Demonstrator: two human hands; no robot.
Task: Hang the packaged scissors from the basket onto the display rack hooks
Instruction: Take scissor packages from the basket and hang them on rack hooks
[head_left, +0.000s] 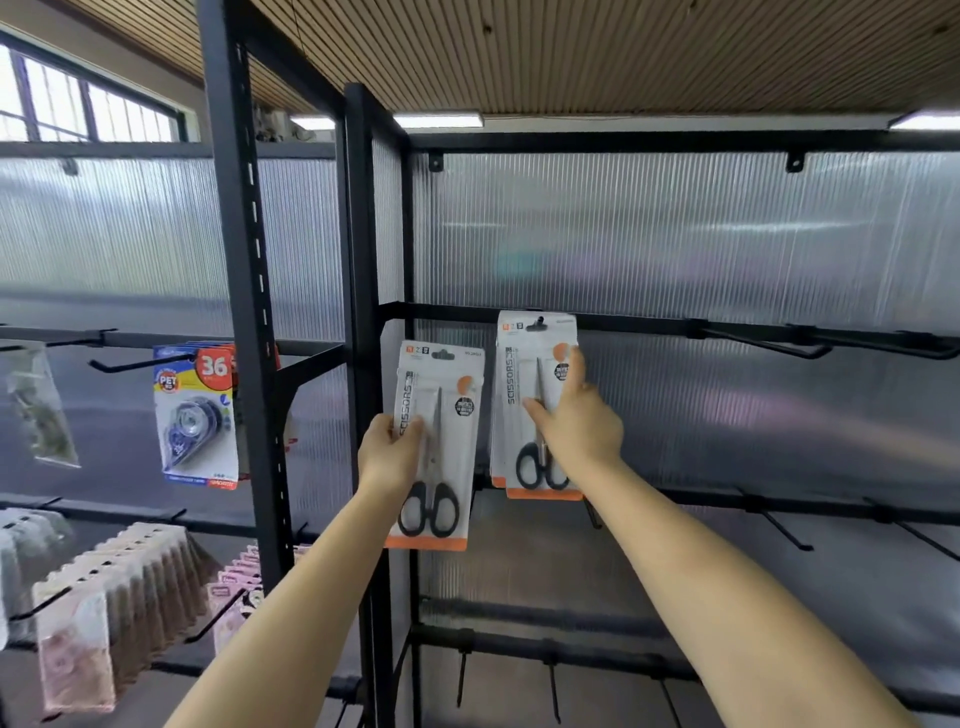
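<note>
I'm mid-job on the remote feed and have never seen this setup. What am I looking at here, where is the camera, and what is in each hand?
There is no machine here: these are a person's two bare arms, seen from a single wide-angle camera worn on the head, looking forward at a black display rack.

The left hand grips a packaged pair of scissors by its left edge, held up in the air in front of the rack and not on any hook.

The right hand touches with straight fingers another scissors pack, whose top slot is on a hook at the crossbar. At least one more pack seems to hang behind it.

To the right, empty hooks stick out. On the left bay hang correction tape packs and other small packets. The basket is not in view.
</note>
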